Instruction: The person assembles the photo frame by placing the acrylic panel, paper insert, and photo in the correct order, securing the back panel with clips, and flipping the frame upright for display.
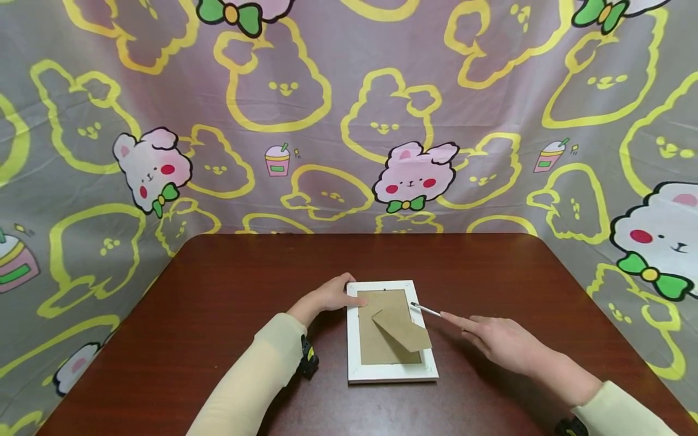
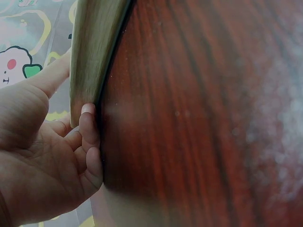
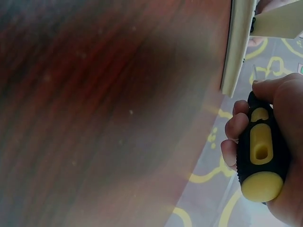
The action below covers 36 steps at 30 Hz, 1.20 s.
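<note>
Toward six o'clock on the table [image 1: 245, 266], a picture frame [image 1: 378, 344] is laid back-up; probably light and stiff, it is best held by its rim, the flap [image 1: 406, 333] looking bendable. At its ten o'clock it is gripped by the left hand [image 1: 332, 295]; at three, a screwdriver [image 3: 261, 142] is held in the curled right hand [image 1: 504, 342].

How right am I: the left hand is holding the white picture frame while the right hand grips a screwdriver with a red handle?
Not quite: the handle is black and yellow, not red, as the right wrist view shows. The rest is right: the left hand is holding the white picture frame while the right hand grips the screwdriver.
</note>
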Available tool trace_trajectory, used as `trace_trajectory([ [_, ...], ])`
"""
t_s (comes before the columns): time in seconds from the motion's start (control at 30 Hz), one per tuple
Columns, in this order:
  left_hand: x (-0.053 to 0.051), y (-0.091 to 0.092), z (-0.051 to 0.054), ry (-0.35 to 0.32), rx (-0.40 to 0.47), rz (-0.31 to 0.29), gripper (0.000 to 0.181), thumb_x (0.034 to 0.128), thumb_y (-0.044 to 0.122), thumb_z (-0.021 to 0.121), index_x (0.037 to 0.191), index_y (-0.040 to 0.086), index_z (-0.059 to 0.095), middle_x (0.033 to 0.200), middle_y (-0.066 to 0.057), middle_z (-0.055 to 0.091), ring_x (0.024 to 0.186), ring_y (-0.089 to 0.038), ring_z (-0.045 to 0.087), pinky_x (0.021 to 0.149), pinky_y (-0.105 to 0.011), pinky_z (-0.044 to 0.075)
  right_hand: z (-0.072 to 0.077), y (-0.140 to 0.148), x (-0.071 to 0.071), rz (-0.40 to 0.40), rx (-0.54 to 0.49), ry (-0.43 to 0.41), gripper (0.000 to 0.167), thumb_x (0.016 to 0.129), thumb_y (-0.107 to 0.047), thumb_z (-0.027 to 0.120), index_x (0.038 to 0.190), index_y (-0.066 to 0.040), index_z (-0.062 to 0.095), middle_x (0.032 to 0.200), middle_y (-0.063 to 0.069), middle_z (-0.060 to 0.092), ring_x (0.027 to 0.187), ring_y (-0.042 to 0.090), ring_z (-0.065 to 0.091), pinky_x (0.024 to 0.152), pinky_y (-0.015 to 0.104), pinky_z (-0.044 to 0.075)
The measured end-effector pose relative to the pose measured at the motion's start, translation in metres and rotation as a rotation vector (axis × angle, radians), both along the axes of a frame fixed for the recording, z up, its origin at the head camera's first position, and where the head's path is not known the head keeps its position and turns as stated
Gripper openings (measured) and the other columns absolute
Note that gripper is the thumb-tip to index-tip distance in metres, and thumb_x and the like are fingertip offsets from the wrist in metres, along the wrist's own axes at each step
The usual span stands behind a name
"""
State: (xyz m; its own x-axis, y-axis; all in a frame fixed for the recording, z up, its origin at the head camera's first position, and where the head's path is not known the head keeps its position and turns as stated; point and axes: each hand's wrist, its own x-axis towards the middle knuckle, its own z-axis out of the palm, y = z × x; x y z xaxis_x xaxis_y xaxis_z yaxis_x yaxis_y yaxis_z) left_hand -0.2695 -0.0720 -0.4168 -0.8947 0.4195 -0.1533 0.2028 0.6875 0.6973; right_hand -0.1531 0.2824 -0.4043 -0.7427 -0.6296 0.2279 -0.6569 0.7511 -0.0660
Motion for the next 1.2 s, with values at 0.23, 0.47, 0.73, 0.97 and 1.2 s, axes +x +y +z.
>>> trace_trajectory([
  [0.23,0.001,0.0009,-0.0002,-0.007,-0.007,0.001,0.044,0.0838,0.032,0.077,0.109,0.005,0.053,0.094,-0.005,0.055,0.086,-0.02,0.05,0.077,-0.034,0.042,-0.0052,-0.0012,0.0006,0.018,-0.027,-0.007,0.054,0.091,-0.015,0.068,0.141,-0.024,0.052,0.091,-0.011,0.065,0.075,0.007,0.062,0.062,0.033,0.049],
  [0.47,0.0006,0.0037,-0.0003,-0.019,-0.012,0.01,0.045,0.0833,0.034,0.077,0.109,0.007,0.053,0.094,-0.004,0.055,0.086,-0.019,0.049,0.076,-0.033,0.042,-0.0072,-0.0008,0.0012,0.017,-0.05,-0.039,0.054,0.091,-0.013,0.067,0.141,-0.025,0.052,0.091,-0.011,0.065,0.073,0.004,0.058,0.061,0.032,0.048],
  [0.73,0.0033,0.0047,0.0032,-0.023,0.0,0.017,0.043,0.0835,0.032,0.078,0.107,0.006,0.053,0.093,-0.004,0.054,0.086,-0.019,0.049,0.076,-0.033,0.042,-0.0042,-0.0034,0.0012,-0.005,-0.085,-0.162,0.052,0.093,-0.011,0.064,0.142,-0.023,0.051,0.112,0.003,0.069,0.075,0.001,0.055,0.06,0.027,0.045],
  [0.97,0.0022,0.0044,0.0006,-0.018,0.004,0.021,0.043,0.0834,0.033,0.078,0.106,0.007,0.052,0.092,-0.004,0.054,0.084,-0.019,0.049,0.075,-0.032,0.041,-0.0008,-0.0058,-0.0005,-0.02,-0.126,-0.269,0.051,0.094,-0.011,0.063,0.143,-0.021,0.051,0.114,0.005,0.067,0.057,0.002,0.04,0.053,0.023,0.036],
  [1.2,0.0015,0.0017,-0.0011,-0.024,0.008,0.034,0.042,0.0838,0.032,0.078,0.105,0.007,0.052,0.092,-0.004,0.054,0.085,-0.019,0.049,0.075,-0.033,0.041,0.0014,-0.0087,-0.0019,0.018,-0.139,-0.274,0.05,0.094,-0.009,0.063,0.142,-0.016,0.051,0.09,-0.004,0.067,0.052,0.0,0.031,0.052,0.023,0.036],
])
